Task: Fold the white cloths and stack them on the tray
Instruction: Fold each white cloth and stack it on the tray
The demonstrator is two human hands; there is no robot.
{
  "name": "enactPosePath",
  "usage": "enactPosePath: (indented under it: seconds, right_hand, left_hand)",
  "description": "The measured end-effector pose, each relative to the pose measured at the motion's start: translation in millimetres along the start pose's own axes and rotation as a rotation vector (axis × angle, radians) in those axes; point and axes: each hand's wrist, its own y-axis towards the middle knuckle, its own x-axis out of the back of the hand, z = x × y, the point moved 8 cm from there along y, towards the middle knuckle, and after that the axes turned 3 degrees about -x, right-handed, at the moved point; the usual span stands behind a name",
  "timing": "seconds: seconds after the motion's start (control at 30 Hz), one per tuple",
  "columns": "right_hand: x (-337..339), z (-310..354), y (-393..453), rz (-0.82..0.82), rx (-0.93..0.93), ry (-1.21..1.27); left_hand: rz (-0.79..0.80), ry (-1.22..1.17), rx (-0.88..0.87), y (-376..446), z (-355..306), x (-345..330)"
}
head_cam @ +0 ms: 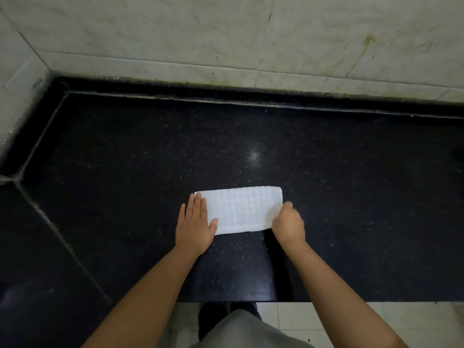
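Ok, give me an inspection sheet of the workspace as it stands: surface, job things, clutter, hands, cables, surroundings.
Surface: black speckled stone counter, glossy, one light glare.
Job's things: one white cloth, folded to a strip, lying flat near the front edge; no tray in view.
Clutter: nothing seen.
Hands: left hand flat, fingers straight, pressing the cloth's left end; right hand has a curled grip on the cloth's right end.
Cables: nothing seen.
Surroundings: pale marble wall behind and at left, stained; pale tiled floor below the counter edge.
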Motion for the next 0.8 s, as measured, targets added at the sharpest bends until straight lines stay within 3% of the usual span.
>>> enactPosePath:
  seconds: [0.27,0.4,0.5,0.57,0.63,0.8]
  right_hand:
    - [18,-11,-11,-0.106,-0.029,0.389]
    - [36,35,-32,-0.227,0.248,0.449]
    - [39,96,-70,-0.389,0.717,0.383]
    - [16,126,-90,-0.366,0.889,0.327]
    - [-19,142,-98,-0.298,0.949,0.189]
    - [-79,140,-88,-0.115,0.872,-0.136]
  left_hand:
    - [-0.011,-0.053,-0.020,-1,-1,-1]
    - [-0.031,-0.076,-0.075,-5,7,2]
    - [-0.153,-0.079,-0.093,-20,29,17]
    - [-0.226,-0.045,-0.069,-33,52,20]
    - [-0.244,-0.045,-0.025,-49,76,17]
    - [-0.293,-0.033,0.031,-84,112,7]
